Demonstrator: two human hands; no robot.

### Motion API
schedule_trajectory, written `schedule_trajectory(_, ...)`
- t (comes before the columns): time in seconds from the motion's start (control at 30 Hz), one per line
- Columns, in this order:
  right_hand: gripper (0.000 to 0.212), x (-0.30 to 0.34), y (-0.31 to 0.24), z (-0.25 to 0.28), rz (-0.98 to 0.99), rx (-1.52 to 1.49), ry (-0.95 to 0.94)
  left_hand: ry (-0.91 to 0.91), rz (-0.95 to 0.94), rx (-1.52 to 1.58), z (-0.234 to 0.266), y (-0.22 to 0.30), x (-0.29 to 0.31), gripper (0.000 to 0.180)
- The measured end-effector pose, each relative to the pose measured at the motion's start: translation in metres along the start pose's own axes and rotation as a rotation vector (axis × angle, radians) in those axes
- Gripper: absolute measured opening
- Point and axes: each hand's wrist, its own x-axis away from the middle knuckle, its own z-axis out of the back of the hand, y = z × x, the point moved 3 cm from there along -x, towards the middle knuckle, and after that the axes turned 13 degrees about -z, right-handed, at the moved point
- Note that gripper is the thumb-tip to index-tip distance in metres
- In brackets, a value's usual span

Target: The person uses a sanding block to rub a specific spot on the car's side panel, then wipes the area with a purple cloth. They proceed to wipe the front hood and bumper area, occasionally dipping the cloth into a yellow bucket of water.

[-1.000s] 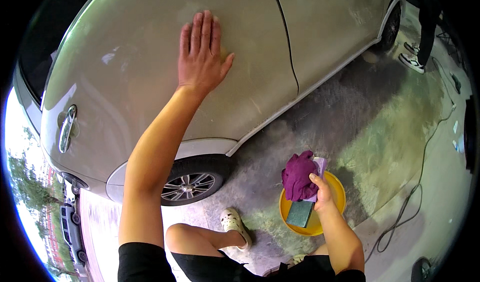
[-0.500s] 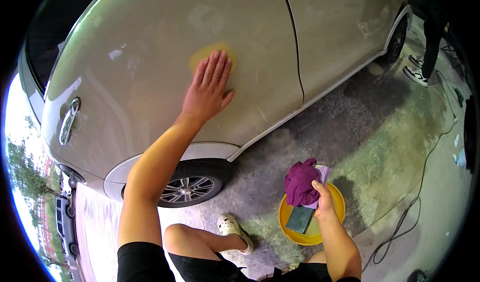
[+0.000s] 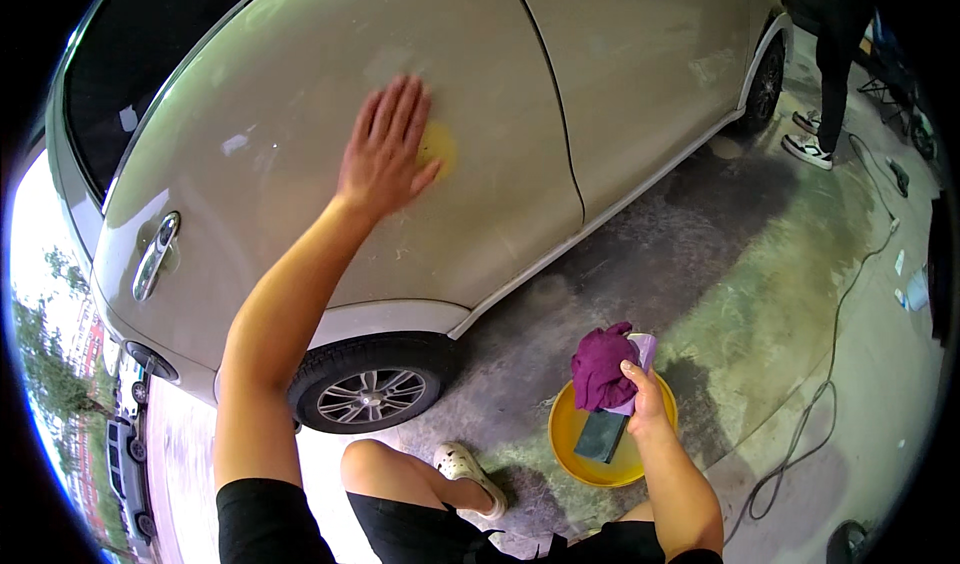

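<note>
My left hand (image 3: 385, 149) lies flat, fingers stretched, on the beige car door (image 3: 480, 204), just left of a yellowish patch (image 3: 441, 151) partly covered by the fingers and thumb. Low on the right, my right hand (image 3: 646, 396) grips a bunched purple cloth (image 3: 602, 366) together with a thin lilac piece (image 3: 645, 347). Below them shows a dark green-grey flat block (image 3: 601, 436); whether my fingers also hold it is hidden. All this is above a yellow basin (image 3: 612, 478) on the floor.
The car's wheel (image 3: 372, 396) is low on the left, with a chrome door handle (image 3: 157, 256) above it. A dark cable (image 3: 835, 354) snakes over the floor at right. Another person's legs (image 3: 835, 84) stand at the far right, by the other wheel (image 3: 765, 82).
My left hand has slid up and left over the door, uncovering more of the yellowish patch. My right hand keeps its hold on the cloth. The whole view has shifted slightly.
</note>
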Motion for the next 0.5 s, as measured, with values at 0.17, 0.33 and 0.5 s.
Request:
schedule_trajectory(0.17, 0.06, -0.005, 0.005, 0.002, 0.0, -0.037, 0.056, 0.086, 0.161, -0.036, 0.001, 0.007, -0.021, 0.093)
schedule_trajectory(0.33, 0.056, -0.004, 0.004, 0.009, -0.011, 0.012, 0.103, 0.072, 0.137, -0.033, -0.007, 0.019, -0.006, 0.092)
schedule_trajectory(0.5, 0.058, -0.004, 0.005, 0.009, -0.029, 0.013, 0.112, 0.023, 0.064, -0.033, -0.022, 0.034, 0.019, 0.09)
